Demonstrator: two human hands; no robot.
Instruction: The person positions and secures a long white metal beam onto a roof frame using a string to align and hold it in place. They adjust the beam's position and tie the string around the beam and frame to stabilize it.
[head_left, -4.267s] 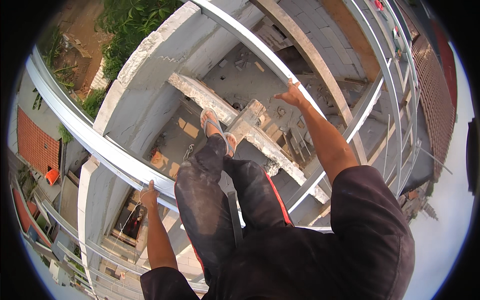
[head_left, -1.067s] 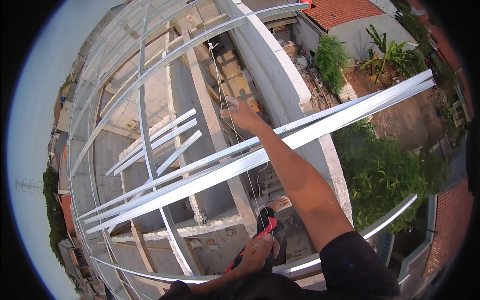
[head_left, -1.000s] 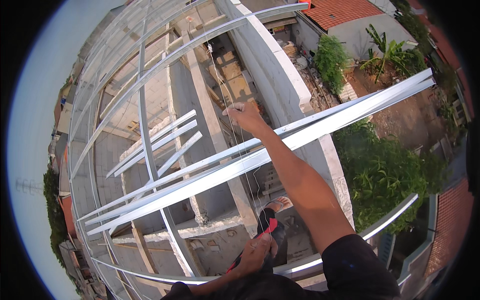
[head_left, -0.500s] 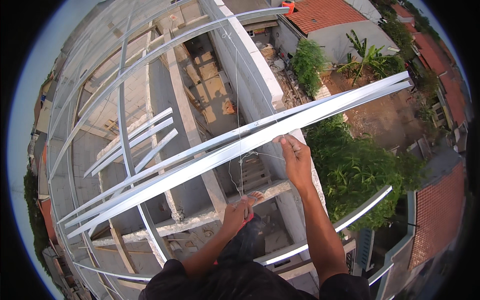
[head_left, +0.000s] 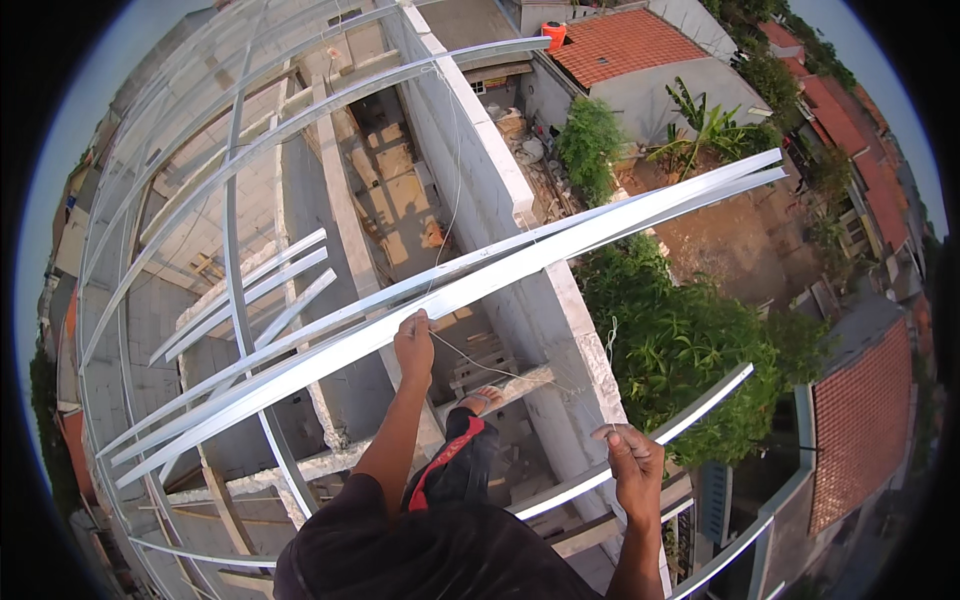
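Two bare hands were at work here: the left hand [head_left: 413, 350] was up against the long metal strips [head_left: 540, 255], thumb and fingertips closed together on a thin pale string [head_left: 468, 356], and the right hand [head_left: 637, 470] was lower down by the wall [head_left: 575, 310], thumb and finger pinched on string too. That string sagged between the two, with a small loop standing up above the right; whether it was all one piece, I couldn't tell. Three ends of long strips showed at the far left, the bundle slanting over the wall top, and three short strips [head_left: 281, 281] lay beyond. One sandalled foot [head_left: 485, 400] rested on a rough concrete ledge [head_left: 535, 382]. Below, the roofless rooms had grey block walls and a dusty floor [head_left: 400, 190] patched with sunlight. Outside, one orange container [head_left: 553, 37] stood beside a tiled roof [head_left: 625, 45], and leafy branches [head_left: 690, 340] crowded the wall.
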